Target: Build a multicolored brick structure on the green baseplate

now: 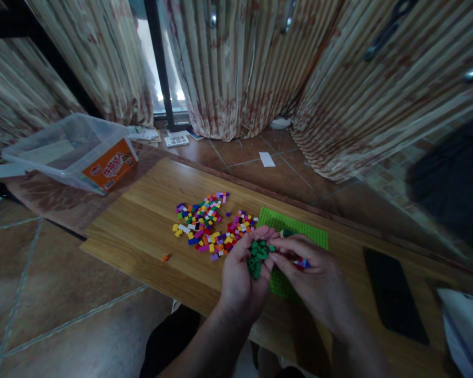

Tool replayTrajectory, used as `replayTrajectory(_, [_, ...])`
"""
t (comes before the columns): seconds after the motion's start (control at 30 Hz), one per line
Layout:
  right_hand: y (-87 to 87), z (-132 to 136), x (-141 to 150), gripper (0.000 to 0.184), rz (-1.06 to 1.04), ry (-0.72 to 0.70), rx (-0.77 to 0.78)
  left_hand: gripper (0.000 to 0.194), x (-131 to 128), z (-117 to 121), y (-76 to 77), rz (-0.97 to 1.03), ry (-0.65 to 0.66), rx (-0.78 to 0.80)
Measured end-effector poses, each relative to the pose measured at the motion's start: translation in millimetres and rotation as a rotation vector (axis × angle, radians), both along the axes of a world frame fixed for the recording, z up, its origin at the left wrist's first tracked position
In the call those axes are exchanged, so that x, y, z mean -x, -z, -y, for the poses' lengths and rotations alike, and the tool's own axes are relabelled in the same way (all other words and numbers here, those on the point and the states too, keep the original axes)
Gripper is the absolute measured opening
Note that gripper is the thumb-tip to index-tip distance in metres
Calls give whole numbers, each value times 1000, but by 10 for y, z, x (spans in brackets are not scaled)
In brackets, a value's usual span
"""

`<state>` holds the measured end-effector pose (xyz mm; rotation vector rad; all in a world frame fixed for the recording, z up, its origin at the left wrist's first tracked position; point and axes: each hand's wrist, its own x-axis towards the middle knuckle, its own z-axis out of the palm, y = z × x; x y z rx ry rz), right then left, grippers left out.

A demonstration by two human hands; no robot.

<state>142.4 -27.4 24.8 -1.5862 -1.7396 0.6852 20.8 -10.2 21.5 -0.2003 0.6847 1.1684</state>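
Note:
My left hand (237, 275) is cupped, palm up, around a heap of small dark green toy bricks (257, 257). At the edge of that heap, the thumb and fingers of my right hand (319, 273) pinch a green brick (271, 248). Both hands are above a bright green baseplate (313, 234) and hide much of it. Some blue and red bricks (301, 263) show on the baseplate beside my right fingers. To the left of my hands, many loose multicoloured bricks (205, 212) lie spread over the wooden table (142, 210).
A single orange brick (165, 258) lies near the table's front edge. A dark phone-shaped slab (395, 294) is at the right, with a whitish packet (463, 320) beyond. A clear plastic box (73, 152) with an orange label stands off the table's left end. Patterned curtains (236, 68) hang behind.

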Motion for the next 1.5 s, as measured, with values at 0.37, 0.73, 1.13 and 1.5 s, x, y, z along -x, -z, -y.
replayTrajectory(0.37, [-24, -12, -118, 17, -5, 96, -116, 27, 1, 14, 42, 8, 34, -38])
replayTrajectory(0.73, [211, 12, -751, 27, -102, 451, 123, 22, -2, -3, 69, -82, 43, 56])
replayTrajectory(1.13, [226, -84, -563, 29, 79, 434, 156, 23, 10, -2, 45, -94, 59, 66])
replayTrajectory(1.5, [263, -109, -529, 26, 0, 503, 137, 23, 18, -6, 53, -90, 62, 67])
